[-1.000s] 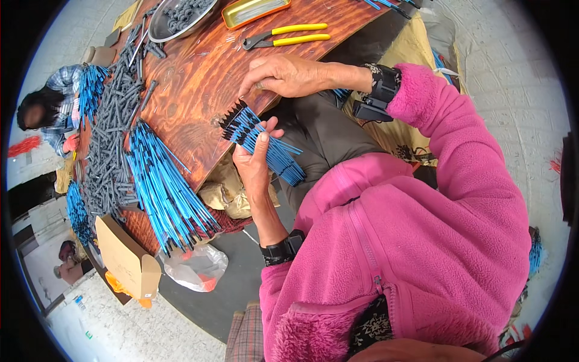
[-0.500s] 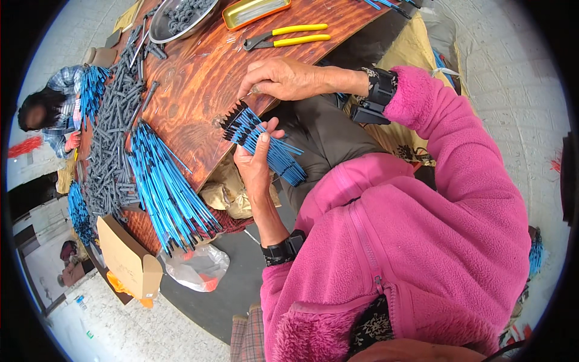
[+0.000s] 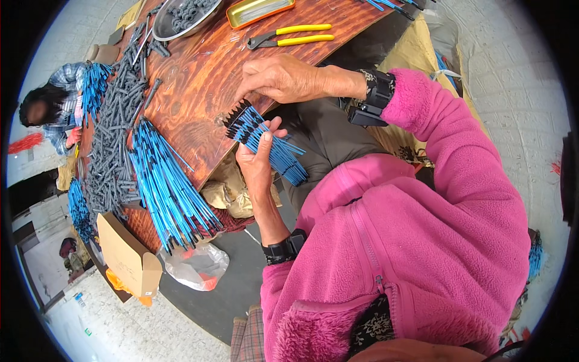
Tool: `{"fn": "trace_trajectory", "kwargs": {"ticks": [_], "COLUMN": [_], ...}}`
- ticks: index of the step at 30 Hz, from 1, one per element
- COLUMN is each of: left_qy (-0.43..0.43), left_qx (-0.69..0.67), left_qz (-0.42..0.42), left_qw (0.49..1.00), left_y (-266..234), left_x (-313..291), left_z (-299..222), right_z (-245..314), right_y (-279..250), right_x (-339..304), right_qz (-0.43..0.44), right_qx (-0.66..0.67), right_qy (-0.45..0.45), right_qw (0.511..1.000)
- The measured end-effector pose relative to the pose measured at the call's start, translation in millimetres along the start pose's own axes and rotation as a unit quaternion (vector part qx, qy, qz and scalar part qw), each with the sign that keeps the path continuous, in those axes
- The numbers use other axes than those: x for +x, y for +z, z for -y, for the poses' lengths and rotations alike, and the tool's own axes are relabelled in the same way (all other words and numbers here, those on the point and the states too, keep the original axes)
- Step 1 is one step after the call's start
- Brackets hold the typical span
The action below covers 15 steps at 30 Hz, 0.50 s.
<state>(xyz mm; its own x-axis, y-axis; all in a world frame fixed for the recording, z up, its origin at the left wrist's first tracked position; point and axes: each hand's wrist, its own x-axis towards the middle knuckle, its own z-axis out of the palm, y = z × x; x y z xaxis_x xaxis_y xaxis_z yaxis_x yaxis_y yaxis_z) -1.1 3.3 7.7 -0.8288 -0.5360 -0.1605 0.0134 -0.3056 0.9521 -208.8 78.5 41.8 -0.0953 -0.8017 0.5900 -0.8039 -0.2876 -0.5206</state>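
A bundle of thin blue rods with black notched tips (image 3: 288, 168) rests in my left hand (image 3: 256, 158). The thumb presses across the rods, and the fingers curl around from behind. The black ends fan out toward the table, and the blue ends hang over my lap. My right hand (image 3: 282, 78) hovers just above the black tips, its thumb and forefinger drawn together in a pinch. Whatever sits between those fingertips is too small to make out.
Yellow-handled pliers (image 3: 292, 36), an orange-rimmed tin (image 3: 260, 23) and a metal bowl (image 3: 160, 27) lie on the wooden table (image 3: 199, 78). Nearby are a heap of grey plugs (image 3: 111, 145), more blue rods (image 3: 166, 181) and a cardboard box (image 3: 123, 250). A co-worker (image 3: 60, 102) sits far left.
My right hand's fingertips have dipped slightly left beside the black tips. The bundle stays in my left hand, nearly still, and the whole view has shifted a little.
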Motion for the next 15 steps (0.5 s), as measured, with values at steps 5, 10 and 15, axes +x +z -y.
{"fn": "trace_trajectory", "kwargs": {"ticks": [5, 10, 15], "left_qy": [-0.004, -0.002, -0.007], "left_qx": [0.002, -0.002, -0.002], "left_qz": [-0.002, -0.004, -0.005], "left_qw": [1.0, 1.0, 1.0], "left_y": [1.6, 0.0, 1.3], "left_x": [-0.8, -1.7, -1.2], "left_z": [-2.3, -0.8, -2.3], "right_z": [-0.2, 6.1, 9.0], "right_y": [-2.5, -6.1, -11.1], "right_x": [1.8, 9.1, 14.2], "right_qz": [0.022, 0.022, 0.049], "right_qx": [-0.044, -0.13, -0.154], "right_qy": [-0.021, -0.076, -0.096], "right_qw": [0.999, 0.988, 0.982]}}
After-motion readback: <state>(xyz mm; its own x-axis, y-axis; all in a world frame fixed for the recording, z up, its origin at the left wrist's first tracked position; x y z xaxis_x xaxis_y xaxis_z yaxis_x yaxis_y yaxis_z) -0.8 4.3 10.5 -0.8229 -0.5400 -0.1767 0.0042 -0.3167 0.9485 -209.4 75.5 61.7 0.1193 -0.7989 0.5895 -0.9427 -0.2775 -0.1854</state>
